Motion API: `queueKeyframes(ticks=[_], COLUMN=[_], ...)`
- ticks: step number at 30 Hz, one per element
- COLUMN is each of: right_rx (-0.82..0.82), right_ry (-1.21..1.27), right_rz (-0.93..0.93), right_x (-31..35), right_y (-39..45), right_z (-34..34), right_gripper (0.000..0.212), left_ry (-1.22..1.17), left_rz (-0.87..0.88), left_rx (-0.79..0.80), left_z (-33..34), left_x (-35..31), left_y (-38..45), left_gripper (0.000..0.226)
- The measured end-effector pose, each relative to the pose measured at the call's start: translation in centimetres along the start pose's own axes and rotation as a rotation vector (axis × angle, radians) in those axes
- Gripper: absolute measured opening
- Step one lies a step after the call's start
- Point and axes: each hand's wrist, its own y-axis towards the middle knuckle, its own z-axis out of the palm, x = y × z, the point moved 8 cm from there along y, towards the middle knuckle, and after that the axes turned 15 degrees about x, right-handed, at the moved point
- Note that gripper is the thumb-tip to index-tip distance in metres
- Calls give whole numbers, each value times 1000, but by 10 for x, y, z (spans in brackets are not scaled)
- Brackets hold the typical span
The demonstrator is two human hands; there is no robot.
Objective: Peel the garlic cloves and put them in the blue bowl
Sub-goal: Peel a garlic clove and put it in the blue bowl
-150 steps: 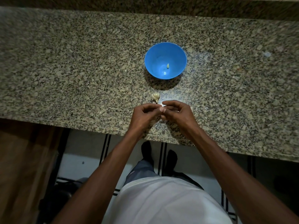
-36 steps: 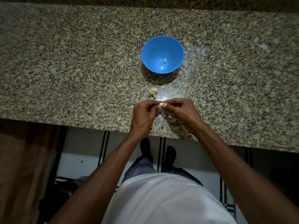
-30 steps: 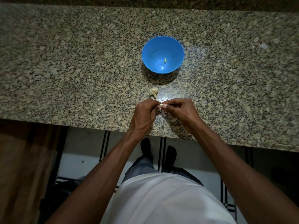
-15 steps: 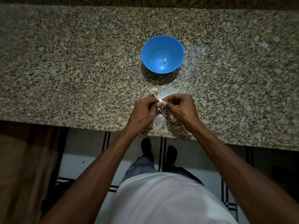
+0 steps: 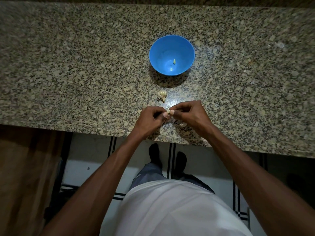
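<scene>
One peeled clove (image 5: 174, 61) lies in the blue bowl (image 5: 171, 55), the same count as five seconds ago, so no clove has been delivered in that interval. The change over the last second is small: both hands have shifted slightly away from the tabletop (image 5: 68, 65) edge toward the garlic bulb (image 5: 162, 95), and the fingertips have kept working at one point. This indicates that peeling of the current clove (image 5: 168, 111) remains in progress and that transfer to the bowl is not yet due. The left hand (image 5: 150, 118) pinches the clove between thumb and curled fingers; its grip is narrow and closed on the clove. The right hand (image 5: 187, 114) meets it thumb to thumb, with fingers curled, and pinches the same clove or its skin; which of the two cannot be determined. The clove is held just above the tabletop, near the bulb and well apart from the bowl. The bulb rests on the tabletop between the hands and the bowl, untouched.
</scene>
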Motion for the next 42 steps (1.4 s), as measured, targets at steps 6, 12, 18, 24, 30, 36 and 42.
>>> queueKeyframes(ticks=[6, 12, 18, 24, 30, 36, 42], right_rx=[62, 147, 49, -40, 22, 52, 168], right_ry=[313, 519, 172, -171, -78, -28, 64], right_rz=[170, 283, 41, -114, -103, -64, -41], right_x=[-10, -26, -4, 17, 14, 12, 7], right_y=[0, 4, -1, -3, -2, 1, 6], right_z=[0, 8, -2, -3, 2, 2, 10], right_gripper=[16, 25, 20, 18, 16, 17, 28], left_ry=[201, 172, 117, 104, 140, 168, 202], left_rz=[74, 82, 101, 69, 66, 94, 117], left_rx=[-49, -53, -107, -146, -152, -159, -169], left_z=[-7, -9, -12, -14, -13, -12, -13], left_x=[-14, -10, -10, -9, -10, -13, -14], left_y=[3, 7, 4, 3, 2, 0, 0], left_gripper=[16, 14, 14, 23, 19, 19, 19])
